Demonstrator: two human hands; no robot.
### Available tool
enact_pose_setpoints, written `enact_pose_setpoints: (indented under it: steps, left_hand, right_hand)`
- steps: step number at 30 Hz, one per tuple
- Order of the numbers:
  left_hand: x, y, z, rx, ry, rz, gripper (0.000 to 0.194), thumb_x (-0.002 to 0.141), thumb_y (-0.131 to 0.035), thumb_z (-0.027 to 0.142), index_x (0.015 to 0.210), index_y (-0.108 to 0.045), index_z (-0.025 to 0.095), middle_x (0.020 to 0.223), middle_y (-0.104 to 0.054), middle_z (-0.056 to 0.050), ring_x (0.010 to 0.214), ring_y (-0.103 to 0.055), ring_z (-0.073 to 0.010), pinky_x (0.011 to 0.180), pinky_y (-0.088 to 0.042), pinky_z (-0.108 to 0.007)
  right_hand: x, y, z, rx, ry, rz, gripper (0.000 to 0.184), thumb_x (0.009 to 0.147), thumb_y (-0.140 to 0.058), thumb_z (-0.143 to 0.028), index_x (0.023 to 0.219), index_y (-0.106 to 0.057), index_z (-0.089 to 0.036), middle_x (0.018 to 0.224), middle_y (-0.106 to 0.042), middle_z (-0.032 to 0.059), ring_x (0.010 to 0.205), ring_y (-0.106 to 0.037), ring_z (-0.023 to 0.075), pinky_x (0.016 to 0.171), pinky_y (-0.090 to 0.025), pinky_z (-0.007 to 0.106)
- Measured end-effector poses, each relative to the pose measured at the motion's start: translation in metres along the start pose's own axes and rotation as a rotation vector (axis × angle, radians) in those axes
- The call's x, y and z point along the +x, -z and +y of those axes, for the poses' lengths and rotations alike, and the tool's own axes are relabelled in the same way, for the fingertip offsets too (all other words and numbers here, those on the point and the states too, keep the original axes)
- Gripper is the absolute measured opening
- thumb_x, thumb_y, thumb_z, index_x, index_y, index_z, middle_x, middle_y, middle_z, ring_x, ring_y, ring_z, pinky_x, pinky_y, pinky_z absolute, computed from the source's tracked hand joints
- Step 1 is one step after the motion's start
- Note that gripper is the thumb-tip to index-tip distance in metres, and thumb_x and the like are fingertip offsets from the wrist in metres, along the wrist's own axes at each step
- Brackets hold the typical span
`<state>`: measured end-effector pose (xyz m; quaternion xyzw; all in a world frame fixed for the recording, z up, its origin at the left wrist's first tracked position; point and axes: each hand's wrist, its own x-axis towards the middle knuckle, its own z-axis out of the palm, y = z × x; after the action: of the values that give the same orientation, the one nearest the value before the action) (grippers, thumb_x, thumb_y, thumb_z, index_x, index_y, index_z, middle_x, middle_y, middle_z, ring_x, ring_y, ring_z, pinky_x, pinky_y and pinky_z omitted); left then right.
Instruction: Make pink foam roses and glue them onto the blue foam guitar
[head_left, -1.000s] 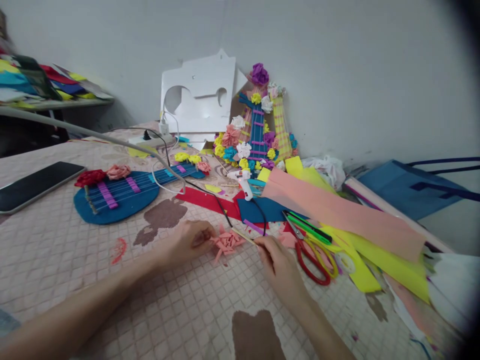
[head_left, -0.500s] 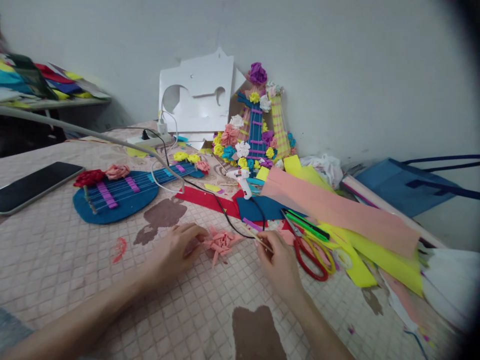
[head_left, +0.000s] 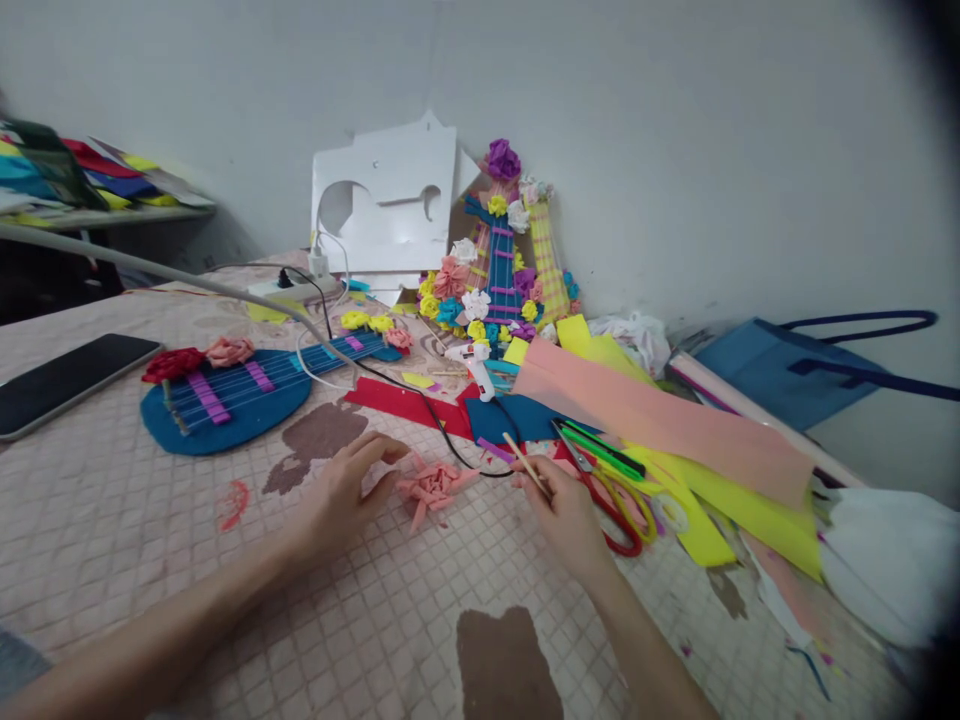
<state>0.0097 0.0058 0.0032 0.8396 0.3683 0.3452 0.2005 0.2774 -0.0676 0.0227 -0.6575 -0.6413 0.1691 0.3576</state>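
On the tablecloth lies a pink fabric flower (head_left: 435,487) with pointed, loosely twisted strips sticking out. My left hand (head_left: 346,490) rests just left of it, thumb and fingers parted, nothing between them; the fingertips come close to the petals, and whether they touch I cannot tell. Right of the flower, my right hand (head_left: 559,510) pinches a thin wooden stick (head_left: 527,462) that points up and to the left, clear of the flower. Behind the hands stands a white glue gun (head_left: 477,368), its black cord looping down near the stick.
A blue felt guitar (head_left: 255,410) with fabric roses lies left, near a phone (head_left: 75,380). Scissors (head_left: 619,525), a green cutter (head_left: 604,450), and pink (head_left: 660,415) and yellow sheets crowd the right. Flower-decorated guitars (head_left: 502,265) lean against the wall. A white cable (head_left: 187,275) crosses the left side.
Both hands have drawn apart from the flower. The stick, earlier lying across toward the petals, has swung upright-ish and away in my right hand. My left fingers have opened and lifted off.
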Motion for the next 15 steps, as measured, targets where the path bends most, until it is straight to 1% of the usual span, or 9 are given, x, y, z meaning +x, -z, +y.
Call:
enact_pose_setpoints:
  steps: [2, 4, 6, 8, 10, 13, 15]
  left_hand:
    - [0.006, 0.003, 0.006, 0.003, -0.028, -0.013, 0.021, 0.085, -0.046, 0.014, 0.102, -0.055, 0.021, 0.097, -0.062, -0.004, 0.09, -0.059, -0.0177, 0.078, -0.047, -0.032]
    - [0.017, 0.006, 0.016, 0.002, -0.067, -0.04, 0.019, 0.085, -0.047, 0.014, 0.1, -0.057, 0.021, 0.098, -0.063, -0.004, 0.093, -0.059, -0.0186, 0.081, -0.047, -0.033]
    - [0.03, 0.007, 0.029, -0.008, -0.082, -0.108, 0.019, 0.084, -0.049, 0.013, 0.099, -0.058, 0.02, 0.099, -0.064, -0.005, 0.093, -0.06, -0.0191, 0.081, -0.047, -0.033]
    - [0.043, 0.003, 0.042, -0.018, -0.091, -0.173, 0.019, 0.082, -0.053, 0.013, 0.097, -0.06, 0.02, 0.098, -0.065, -0.005, 0.092, -0.06, -0.0194, 0.079, -0.047, -0.032]
    - [0.056, -0.007, 0.054, -0.04, -0.12, -0.238, 0.019, 0.081, -0.057, 0.015, 0.099, -0.062, 0.021, 0.099, -0.065, -0.005, 0.091, -0.06, -0.0192, 0.078, -0.048, -0.03]
    - [0.072, -0.029, 0.065, -0.051, -0.171, -0.281, 0.021, 0.078, -0.064, 0.02, 0.099, -0.065, 0.02, 0.097, -0.064, -0.006, 0.093, -0.06, -0.0208, 0.077, -0.049, -0.03]
    - [0.079, -0.044, 0.071, -0.061, -0.172, -0.323, 0.024, 0.075, -0.068, 0.022, 0.099, -0.066, 0.019, 0.095, -0.064, -0.006, 0.09, -0.06, -0.0208, 0.075, -0.049, -0.029]
  right_hand:
    - [0.001, 0.006, 0.004, 0.051, -0.025, -0.012, 0.019, 0.086, -0.045, -0.02, 0.097, -0.06, -0.02, 0.082, -0.069, 0.0035, 0.078, -0.064, 0.0203, 0.069, -0.047, 0.03]
    - [0.002, 0.01, 0.005, 0.077, -0.026, -0.004, 0.018, 0.086, -0.045, -0.022, 0.095, -0.061, -0.02, 0.082, -0.069, 0.004, 0.079, -0.065, 0.0206, 0.069, -0.047, 0.03]
    - [0.002, 0.013, 0.004, 0.074, -0.02, 0.012, 0.017, 0.087, -0.046, -0.024, 0.093, -0.061, -0.02, 0.083, -0.069, 0.0042, 0.077, -0.065, 0.0203, 0.068, -0.047, 0.029]
    - [0.001, 0.015, 0.001, 0.063, -0.014, 0.021, 0.017, 0.087, -0.045, -0.024, 0.092, -0.062, -0.021, 0.083, -0.069, 0.004, 0.076, -0.064, 0.0198, 0.067, -0.046, 0.029]
    - [0.0, 0.017, -0.002, 0.061, -0.014, 0.024, 0.017, 0.087, -0.046, -0.023, 0.092, -0.062, -0.021, 0.082, -0.068, 0.0037, 0.076, -0.064, 0.0194, 0.067, -0.046, 0.029]
    - [-0.003, 0.019, -0.005, 0.09, -0.004, 0.022, 0.017, 0.087, -0.046, -0.021, 0.095, -0.061, -0.021, 0.085, -0.068, 0.0035, 0.079, -0.064, 0.0189, 0.071, -0.047, 0.028]
    - [-0.004, 0.021, -0.006, 0.114, 0.011, 0.02, 0.018, 0.087, -0.046, -0.019, 0.097, -0.061, -0.021, 0.086, -0.067, 0.0034, 0.081, -0.064, 0.0183, 0.072, -0.047, 0.028]
